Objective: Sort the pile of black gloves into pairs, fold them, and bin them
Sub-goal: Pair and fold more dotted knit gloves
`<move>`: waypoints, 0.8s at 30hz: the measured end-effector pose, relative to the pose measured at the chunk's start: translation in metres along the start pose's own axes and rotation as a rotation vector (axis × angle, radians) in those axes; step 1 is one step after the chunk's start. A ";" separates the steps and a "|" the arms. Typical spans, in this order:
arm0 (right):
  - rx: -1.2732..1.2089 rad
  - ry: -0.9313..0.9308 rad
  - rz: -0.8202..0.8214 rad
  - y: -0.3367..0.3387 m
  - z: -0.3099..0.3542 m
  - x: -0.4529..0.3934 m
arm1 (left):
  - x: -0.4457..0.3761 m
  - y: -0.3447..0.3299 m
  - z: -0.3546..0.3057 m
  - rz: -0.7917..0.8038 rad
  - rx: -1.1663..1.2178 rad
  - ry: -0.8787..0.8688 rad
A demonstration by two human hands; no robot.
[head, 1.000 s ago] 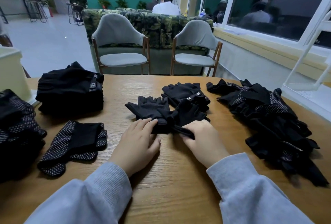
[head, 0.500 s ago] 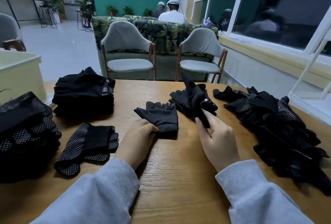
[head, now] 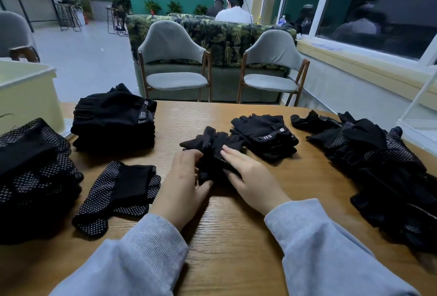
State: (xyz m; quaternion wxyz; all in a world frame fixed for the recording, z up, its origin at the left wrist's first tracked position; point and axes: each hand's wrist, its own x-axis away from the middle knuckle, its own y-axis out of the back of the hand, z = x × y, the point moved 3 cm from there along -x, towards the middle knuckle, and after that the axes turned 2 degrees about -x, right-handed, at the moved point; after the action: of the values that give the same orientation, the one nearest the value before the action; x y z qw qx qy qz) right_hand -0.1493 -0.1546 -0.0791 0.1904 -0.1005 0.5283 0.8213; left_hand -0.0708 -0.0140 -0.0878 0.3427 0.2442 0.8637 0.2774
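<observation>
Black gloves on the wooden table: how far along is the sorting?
Done: a folded stack of plain black gloves at far left and a dotted-grip stack nearer left. In hand: left hand and right hand work on a plain black glove pair. Left: the loose unsorted glove pile at right; binning.

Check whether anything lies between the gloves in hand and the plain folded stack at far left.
Nothing visible does. Bare table runs from the gloves under both hands to the folded stack; the dotted pair lies nearer, off that path.
</observation>
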 end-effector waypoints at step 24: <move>0.242 -0.200 0.176 -0.007 -0.003 0.006 | -0.008 -0.004 -0.002 -0.009 -0.160 -0.021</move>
State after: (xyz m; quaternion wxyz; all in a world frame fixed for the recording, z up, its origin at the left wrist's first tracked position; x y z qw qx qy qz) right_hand -0.1519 -0.1532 -0.0880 0.1803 0.0518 0.6085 0.7711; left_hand -0.0681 -0.0222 -0.0855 0.3713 0.2150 0.8363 0.3414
